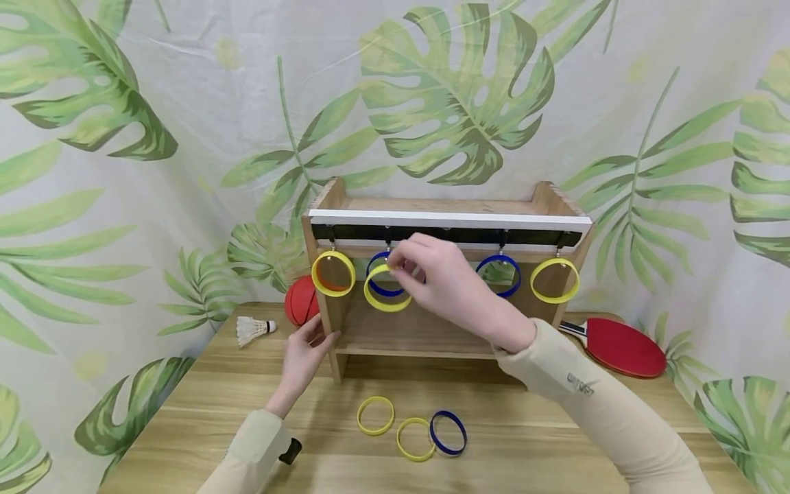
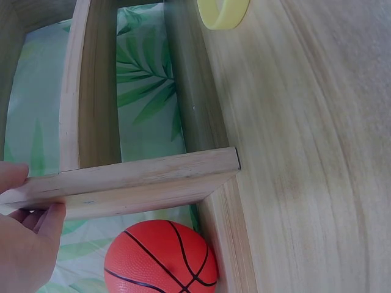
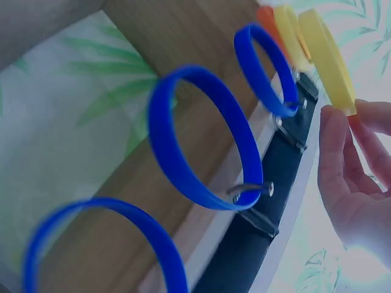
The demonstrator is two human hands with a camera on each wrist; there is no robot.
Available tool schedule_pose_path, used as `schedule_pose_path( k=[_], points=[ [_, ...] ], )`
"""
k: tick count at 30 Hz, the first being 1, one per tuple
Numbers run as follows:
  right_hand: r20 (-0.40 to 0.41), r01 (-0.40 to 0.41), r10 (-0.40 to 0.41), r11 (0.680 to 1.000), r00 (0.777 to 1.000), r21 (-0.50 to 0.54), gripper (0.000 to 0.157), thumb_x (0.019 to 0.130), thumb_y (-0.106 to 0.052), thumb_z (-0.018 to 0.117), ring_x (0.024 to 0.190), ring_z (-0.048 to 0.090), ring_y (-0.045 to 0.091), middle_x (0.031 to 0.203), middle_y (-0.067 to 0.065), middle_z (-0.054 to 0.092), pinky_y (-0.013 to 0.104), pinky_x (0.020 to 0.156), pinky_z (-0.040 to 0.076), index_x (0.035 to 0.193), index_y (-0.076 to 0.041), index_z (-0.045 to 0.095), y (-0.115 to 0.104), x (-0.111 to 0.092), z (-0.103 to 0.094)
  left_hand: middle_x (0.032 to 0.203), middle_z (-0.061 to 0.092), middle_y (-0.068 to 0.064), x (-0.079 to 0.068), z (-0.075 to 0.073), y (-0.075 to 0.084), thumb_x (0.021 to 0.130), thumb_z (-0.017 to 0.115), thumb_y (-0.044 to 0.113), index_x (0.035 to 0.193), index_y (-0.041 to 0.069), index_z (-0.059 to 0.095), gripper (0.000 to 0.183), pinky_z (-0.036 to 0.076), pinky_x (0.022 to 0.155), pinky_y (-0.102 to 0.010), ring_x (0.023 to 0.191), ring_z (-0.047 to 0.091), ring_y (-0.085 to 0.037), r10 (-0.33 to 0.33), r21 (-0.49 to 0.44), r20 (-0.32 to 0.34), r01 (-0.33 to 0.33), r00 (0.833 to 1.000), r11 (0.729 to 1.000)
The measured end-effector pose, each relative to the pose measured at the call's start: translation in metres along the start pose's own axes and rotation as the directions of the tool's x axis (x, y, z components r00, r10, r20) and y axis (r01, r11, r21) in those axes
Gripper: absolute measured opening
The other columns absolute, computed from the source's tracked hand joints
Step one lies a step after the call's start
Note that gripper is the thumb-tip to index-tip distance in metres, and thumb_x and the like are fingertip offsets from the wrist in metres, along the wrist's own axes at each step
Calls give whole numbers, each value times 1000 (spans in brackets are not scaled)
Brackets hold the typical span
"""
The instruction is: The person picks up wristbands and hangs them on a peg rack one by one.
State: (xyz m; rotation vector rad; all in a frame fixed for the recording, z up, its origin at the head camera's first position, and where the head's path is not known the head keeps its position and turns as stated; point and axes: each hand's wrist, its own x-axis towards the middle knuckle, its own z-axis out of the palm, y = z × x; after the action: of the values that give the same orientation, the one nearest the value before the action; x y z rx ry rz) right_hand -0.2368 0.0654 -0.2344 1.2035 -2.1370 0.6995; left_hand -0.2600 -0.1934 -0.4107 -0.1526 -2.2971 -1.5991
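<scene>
My right hand (image 1: 444, 285) pinches a yellow silicone wristband (image 3: 327, 61) between thumb and fingertips, in front of the shelf's hook strip. Right behind it a blue wristband (image 3: 249, 55) hangs from a hook. My left hand (image 1: 306, 353) grips the front edge of the left side panel (image 2: 146, 174) of the small wooden shelf. More wristbands hang along the strip: a yellow one (image 1: 333, 294) at far left with an orange one behind it, a blue one (image 1: 517, 274) to the right, and a yellow one (image 1: 555, 300) at far right. The right wrist view shows another blue wristband (image 3: 160, 131) in the middle, which my hand hides in the head view.
Two yellow wristbands (image 1: 375, 433) and a blue wristband (image 1: 449, 452) lie on the table before the shelf. A red toy basketball (image 1: 301, 300) and a shuttlecock (image 1: 249, 331) sit left of it. A red table tennis paddle (image 1: 623, 346) lies at the right.
</scene>
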Motion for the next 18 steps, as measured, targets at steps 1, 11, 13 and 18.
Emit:
schedule_pose_path(
  k=[1, 11, 13, 18],
  points=[
    [0, -4, 4, 1000, 1000, -5, 3, 91, -3, 67, 78, 65, 12, 90, 6, 69, 23, 66, 57, 91, -5, 69, 1, 5, -1, 125, 66, -26, 0, 0, 0, 91, 67, -1, 133, -5, 58, 44, 56, 93, -31, 115, 64, -35, 0, 1, 0, 0, 1000, 1000],
    [15, -54, 56, 996, 998, -71, 3, 90, -3, 66, 78, 65, 15, 87, 8, 70, 24, 72, 56, 90, -4, 70, 15, 22, 4, 123, 67, -26, 1, 1, -1, 90, 68, -1, 132, -5, 59, 44, 56, 90, -25, 113, 65, -34, 11, -9, -2, -11, 1000, 1000],
    [18, -62, 64, 994, 998, -94, 4, 90, -3, 66, 77, 63, 15, 85, 7, 68, 25, 71, 55, 89, -4, 69, 17, 21, 6, 122, 68, -26, 2, 1, -2, 89, 68, -1, 132, -5, 60, 44, 55, 88, -21, 111, 66, -32, 14, -19, 1, -14, 1000, 1000],
    [37, -59, 66, 984, 997, -165, 6, 90, -2, 65, 74, 56, 15, 82, 5, 64, 27, 68, 51, 87, -6, 68, 18, 20, 9, 120, 68, -26, 2, 0, -4, 89, 68, -2, 131, -5, 61, 43, 53, 84, -12, 108, 67, -26, 15, -41, -2, -15, 1000, 999]
  ],
)
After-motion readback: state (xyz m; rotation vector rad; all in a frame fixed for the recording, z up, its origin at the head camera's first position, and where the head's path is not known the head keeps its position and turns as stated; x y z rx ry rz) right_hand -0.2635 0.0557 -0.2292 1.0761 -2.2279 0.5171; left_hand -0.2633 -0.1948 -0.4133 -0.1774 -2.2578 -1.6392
